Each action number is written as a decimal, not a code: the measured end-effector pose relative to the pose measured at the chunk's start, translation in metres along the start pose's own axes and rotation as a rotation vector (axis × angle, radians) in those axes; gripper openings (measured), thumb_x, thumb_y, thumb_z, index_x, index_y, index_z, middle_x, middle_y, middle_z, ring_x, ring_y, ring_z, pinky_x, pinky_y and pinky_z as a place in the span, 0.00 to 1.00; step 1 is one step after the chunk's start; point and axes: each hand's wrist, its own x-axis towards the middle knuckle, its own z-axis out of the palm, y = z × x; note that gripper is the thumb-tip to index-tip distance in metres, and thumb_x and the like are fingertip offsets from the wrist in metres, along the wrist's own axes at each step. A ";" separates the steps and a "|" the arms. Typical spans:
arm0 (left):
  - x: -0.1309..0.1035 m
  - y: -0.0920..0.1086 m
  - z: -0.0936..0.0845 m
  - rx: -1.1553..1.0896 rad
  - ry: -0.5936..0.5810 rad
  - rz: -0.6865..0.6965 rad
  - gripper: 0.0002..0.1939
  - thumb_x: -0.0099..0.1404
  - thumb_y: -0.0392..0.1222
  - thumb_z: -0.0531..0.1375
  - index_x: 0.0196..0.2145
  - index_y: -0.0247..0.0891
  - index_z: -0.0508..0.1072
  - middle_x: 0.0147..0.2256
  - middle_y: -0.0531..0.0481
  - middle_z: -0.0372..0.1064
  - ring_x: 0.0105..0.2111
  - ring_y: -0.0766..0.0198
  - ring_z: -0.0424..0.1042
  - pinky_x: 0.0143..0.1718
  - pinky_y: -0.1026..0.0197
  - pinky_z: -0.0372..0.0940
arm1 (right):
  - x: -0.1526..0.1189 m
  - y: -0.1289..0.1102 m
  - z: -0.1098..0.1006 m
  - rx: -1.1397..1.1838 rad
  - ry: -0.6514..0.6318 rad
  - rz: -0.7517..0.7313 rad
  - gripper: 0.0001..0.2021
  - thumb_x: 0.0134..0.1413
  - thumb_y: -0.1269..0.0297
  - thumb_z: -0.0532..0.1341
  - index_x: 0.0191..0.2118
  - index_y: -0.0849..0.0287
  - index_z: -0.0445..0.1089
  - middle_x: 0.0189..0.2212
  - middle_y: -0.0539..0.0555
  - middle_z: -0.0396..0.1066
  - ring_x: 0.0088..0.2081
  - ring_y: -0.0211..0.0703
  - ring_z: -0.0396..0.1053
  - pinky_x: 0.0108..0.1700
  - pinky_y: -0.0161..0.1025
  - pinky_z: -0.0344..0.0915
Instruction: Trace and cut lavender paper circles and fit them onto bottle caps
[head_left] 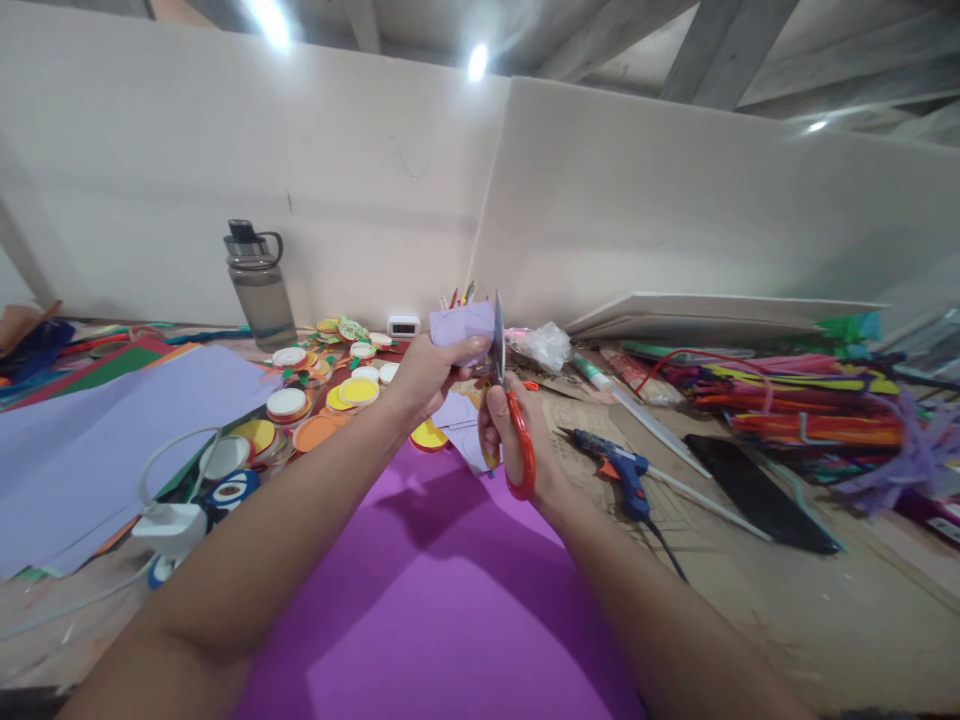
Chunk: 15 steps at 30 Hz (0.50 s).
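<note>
Pale boards (337,170) behind lilac paper (452,325)

The scissors (523,450) are showing smooth metal blades and a glossy red plastic handle, while the lilac piece (459,322) is looking like matt paper. The purple sheet (442,610) is appearing smooth and matt. The bottle (260,295) is resembling smooth, see-through plastic, the glue gun (632,490) is looking like blue plastic, and the crumpled bag (549,346) is glinting like thin film.
</note>
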 end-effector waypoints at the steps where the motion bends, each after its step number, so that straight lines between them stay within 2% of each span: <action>1: 0.000 0.002 -0.001 0.006 0.004 -0.007 0.15 0.44 0.38 0.73 0.23 0.33 0.70 0.19 0.58 0.61 0.17 0.76 0.56 0.19 0.69 0.51 | 0.000 0.000 0.000 -0.003 0.000 0.009 0.24 0.56 0.36 0.58 0.38 0.54 0.60 0.18 0.41 0.57 0.16 0.32 0.55 0.17 0.31 0.52; 9: 0.004 -0.002 -0.005 -0.009 0.059 -0.008 0.15 0.43 0.38 0.74 0.25 0.32 0.73 0.21 0.56 0.65 0.17 0.77 0.57 0.17 0.70 0.51 | 0.003 0.005 -0.001 0.022 0.002 0.041 0.24 0.55 0.37 0.60 0.33 0.53 0.55 0.19 0.41 0.55 0.16 0.31 0.53 0.16 0.31 0.51; 15: 0.004 -0.002 -0.005 0.014 0.108 0.000 0.15 0.47 0.42 0.73 0.27 0.33 0.74 0.22 0.53 0.69 0.16 0.76 0.58 0.16 0.69 0.52 | 0.003 0.011 -0.004 -0.033 -0.012 0.012 0.21 0.57 0.40 0.61 0.35 0.53 0.58 0.20 0.41 0.56 0.18 0.32 0.54 0.18 0.30 0.54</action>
